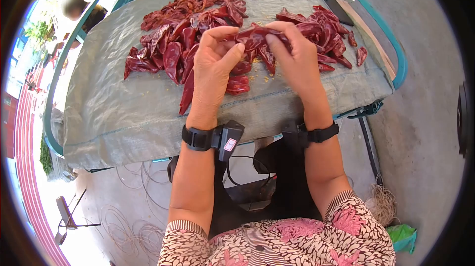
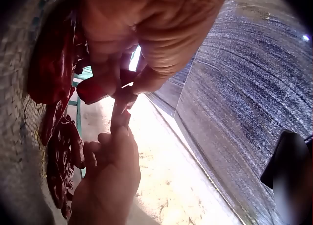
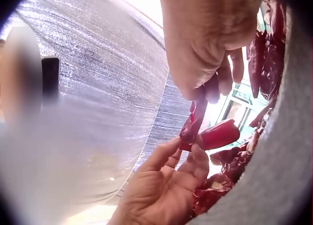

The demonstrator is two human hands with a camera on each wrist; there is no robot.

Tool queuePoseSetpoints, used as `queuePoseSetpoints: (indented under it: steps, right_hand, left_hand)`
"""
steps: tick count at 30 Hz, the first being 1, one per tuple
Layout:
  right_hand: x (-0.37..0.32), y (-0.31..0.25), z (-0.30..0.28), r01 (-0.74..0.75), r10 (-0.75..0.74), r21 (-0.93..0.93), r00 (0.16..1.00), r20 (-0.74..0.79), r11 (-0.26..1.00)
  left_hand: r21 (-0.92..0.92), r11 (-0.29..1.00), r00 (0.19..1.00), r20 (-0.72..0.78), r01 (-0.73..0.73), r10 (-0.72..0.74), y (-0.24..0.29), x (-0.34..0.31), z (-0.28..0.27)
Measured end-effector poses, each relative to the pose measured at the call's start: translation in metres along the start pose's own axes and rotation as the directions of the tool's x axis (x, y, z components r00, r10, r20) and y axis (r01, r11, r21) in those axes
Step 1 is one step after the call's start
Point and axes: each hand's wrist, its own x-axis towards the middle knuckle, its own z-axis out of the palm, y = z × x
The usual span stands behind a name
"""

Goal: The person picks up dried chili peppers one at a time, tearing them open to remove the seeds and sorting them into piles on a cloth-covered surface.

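Between both hands, above the front of the pile, a dried red chili pepper (image 1: 253, 37) is stretched sideways. My left hand (image 1: 213, 63) pinches one end with thumb and fingers. At the other end, my right hand (image 1: 300, 60) grips it between thumb and fingertips. In the right wrist view, the pepper (image 3: 194, 118) appears as a narrow strip running between the hands, with a wider glossy red piece (image 3: 221, 135) beside the left fingertips. The left wrist view shows the torn-looking strip of pepper (image 2: 120, 110) from the other side. Whole peppers (image 1: 172, 60) lie beside the left hand.
A grey woven sheet (image 1: 123, 122) covers the surface within a teal metal rail (image 1: 401, 63). Small flattened red pieces (image 1: 198, 2) lie at the back, and more peppers (image 1: 326, 31) at the right. A dark phone-like object (image 1: 338, 11) rests beyond them. Yellow seeds are scattered mid-sheet.
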Motion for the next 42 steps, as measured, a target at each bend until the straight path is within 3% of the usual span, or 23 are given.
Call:
queuePoseSetpoints:
  steps: [4, 7, 8, 9, 11, 14, 17, 21, 23, 25, 26, 28, 29, 30, 33, 40, 42]
  right_hand:
    - [0.005, -0.007, -0.011, -0.222, 0.231, 0.099, 0.969, -0.088, 0.970]
    - [0.013, 0.014, -0.014, -0.208, 0.128, -0.201, 0.928, -0.349, 0.957]
    - [0.012, 0.017, -0.016, -0.245, 0.164, -0.197, 0.920, -0.355, 0.949]
    - [0.011, 0.017, -0.016, -0.205, 0.088, -0.311, 0.932, -0.352, 0.928]
    - [0.008, 0.019, -0.017, -0.123, -0.061, -0.526, 0.946, -0.319, 0.842]
    - [0.005, 0.000, -0.009, 0.146, -0.133, -0.244, 0.989, 0.068, 0.959]
    - [-0.005, -0.003, 0.007, 0.275, -0.230, -0.231, 0.952, 0.201, 0.933]
    - [0.007, -0.002, -0.002, 0.166, -0.113, -0.278, 0.974, 0.194, 0.946]
    - [0.015, 0.000, -0.007, 0.194, -0.219, -0.508, 0.976, 0.010, 0.839]
    - [0.021, 0.000, -0.009, 0.155, -0.407, -0.752, 0.899, -0.162, 0.641]
    - [0.021, 0.000, -0.009, 0.096, -0.340, -0.708, 0.916, -0.212, 0.700]
    - [0.017, -0.022, -0.007, -0.102, 0.079, -0.517, 0.995, -0.066, 0.850]
    - [0.015, -0.030, -0.004, -0.232, 0.278, -0.430, 0.960, 0.045, 0.872]
    - [0.015, -0.033, 0.001, -0.221, 0.347, -0.497, 0.921, 0.176, 0.839]
    - [-0.008, -0.003, 0.022, 0.160, 0.031, -0.719, 0.969, 0.246, 0.676]
    - [0.004, -0.001, 0.031, -0.001, 0.312, -0.736, 0.906, 0.286, 0.677]
    - [0.006, 0.005, 0.034, -0.013, 0.273, -0.688, 0.923, 0.272, 0.726]
  left_hand:
    - [0.012, 1.000, 1.000, -0.006, -0.020, 0.020, -0.002, 0.001, -0.002]
    - [-0.050, 0.997, 0.997, -0.055, -0.061, 0.059, -0.005, 0.001, -0.004]
    - [-0.067, 0.996, 0.997, -0.052, -0.064, 0.060, -0.005, 0.001, -0.005]
    - [-0.084, 0.994, 0.997, -0.050, -0.066, 0.062, -0.005, 0.001, -0.006]
    - [-0.101, 0.993, 0.997, -0.044, -0.066, 0.062, -0.004, 0.001, -0.006]
    - [-0.107, 0.992, 0.998, -0.024, -0.059, 0.057, -0.004, 0.001, -0.005]
    - [-0.114, 0.992, 0.998, 0.000, -0.060, 0.060, -0.008, 0.003, -0.007]
    - [-0.115, 0.990, 0.995, -0.078, -0.076, 0.067, -0.006, 0.002, -0.004]
    - [-0.117, 0.989, 0.990, -0.117, -0.089, 0.075, -0.004, 0.002, -0.004]
    - [-0.125, 0.987, 0.988, -0.125, -0.101, 0.085, -0.004, 0.002, -0.007]
    - [-0.135, 0.985, 0.988, -0.124, -0.104, 0.087, -0.004, 0.002, -0.007]
    - [-0.155, 0.982, 0.988, -0.124, -0.108, 0.089, -0.004, 0.001, -0.005]
    - [-0.156, 0.982, 0.988, -0.123, -0.110, 0.091, -0.004, 0.000, -0.005]
    - [-0.156, 0.981, 0.988, -0.120, -0.111, 0.093, -0.004, 0.000, -0.005]
    - [-0.138, 0.985, 0.989, -0.118, -0.102, 0.086, 0.001, -0.004, -0.007]
    - [-0.075, 0.992, 0.983, -0.156, -0.106, 0.093, 0.008, -0.008, -0.015]
    - [-0.062, 0.993, 0.982, -0.166, -0.104, 0.092, 0.009, -0.009, -0.016]
